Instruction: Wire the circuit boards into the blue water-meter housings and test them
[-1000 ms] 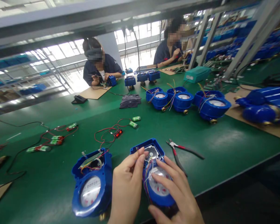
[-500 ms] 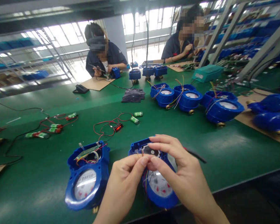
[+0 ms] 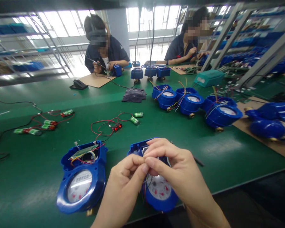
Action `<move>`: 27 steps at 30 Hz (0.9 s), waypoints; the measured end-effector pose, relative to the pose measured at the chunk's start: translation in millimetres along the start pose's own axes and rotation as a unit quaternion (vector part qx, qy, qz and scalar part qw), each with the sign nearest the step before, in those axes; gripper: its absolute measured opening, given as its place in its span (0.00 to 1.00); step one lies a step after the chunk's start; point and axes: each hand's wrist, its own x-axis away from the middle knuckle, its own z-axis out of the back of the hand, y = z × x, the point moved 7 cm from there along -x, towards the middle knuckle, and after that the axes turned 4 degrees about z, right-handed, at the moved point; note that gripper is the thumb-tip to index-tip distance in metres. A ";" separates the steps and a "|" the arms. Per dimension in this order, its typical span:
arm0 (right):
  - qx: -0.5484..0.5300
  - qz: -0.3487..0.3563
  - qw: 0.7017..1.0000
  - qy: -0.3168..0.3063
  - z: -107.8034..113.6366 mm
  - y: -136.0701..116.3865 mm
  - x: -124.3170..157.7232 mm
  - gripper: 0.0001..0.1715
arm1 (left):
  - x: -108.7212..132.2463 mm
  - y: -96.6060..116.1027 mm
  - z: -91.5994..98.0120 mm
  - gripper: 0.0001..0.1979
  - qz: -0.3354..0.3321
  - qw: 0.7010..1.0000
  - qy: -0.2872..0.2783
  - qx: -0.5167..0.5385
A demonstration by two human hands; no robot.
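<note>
Leaving the dial [image 3: 160, 188], the right fingers [image 3: 161, 167] have joined the left fingers [image 3: 135, 160] in a pinch, contents hidden from me; both now work one spot, the blue meter [image 3: 165, 204] beneath.

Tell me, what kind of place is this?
Probably a factory workshop: several blue meters stand on a long green workbench, two people work across it, and storage shelves stand behind.
</note>
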 end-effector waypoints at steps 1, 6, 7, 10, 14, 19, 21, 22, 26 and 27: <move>0.000 0.004 1.000 0.007 0.3 -0.2 0.5 0.05 | 0.3 -0.7 -0.3 0.15 -0.002 1.000 0.001 -0.001; 0.064 0.069 0.994 0.050 -0.1 -13.1 3.6 0.07 | -0.1 0.8 -0.3 0.16 -0.022 1.000 -0.002 -0.022; 0.089 0.085 0.991 0.058 -0.2 -16.8 4.2 0.07 | -0.2 1.6 0.9 0.16 -0.026 0.999 0.006 -0.023; 0.139 0.118 0.976 0.122 9.1 -25.7 5.6 0.08 | 0.4 -0.6 2.8 0.15 -0.015 1.000 0.018 -0.015; 0.105 0.139 0.950 0.260 37.7 -29.6 9.1 0.08 | 1.9 -9.7 4.4 0.17 0.034 0.999 0.032 0.022; 0.093 0.041 0.992 0.077 18.2 -11.1 0.3 0.04 | 0.5 -9.4 3.7 0.16 0.042 0.997 0.023 0.062; 0.086 -0.002 0.996 0.039 11.1 -4.0 2.5 0.04 | 0.2 -7.2 3.8 0.14 0.033 0.997 0.018 0.065; 0.083 -0.016 0.996 0.029 8.5 -2.0 3.6 0.05 | 0.2 -6.3 4.3 0.13 0.029 0.997 0.021 0.067; 0.078 -0.028 0.996 0.016 2.2 -2.1 3.4 0.04 | 0.3 -3.4 4.2 0.13 0.020 0.996 0.024 0.078; 0.081 -0.027 0.996 0.018 1.6 -3.0 2.6 0.03 | 0.1 -2.8 3.9 0.13 0.018 0.996 0.025 0.080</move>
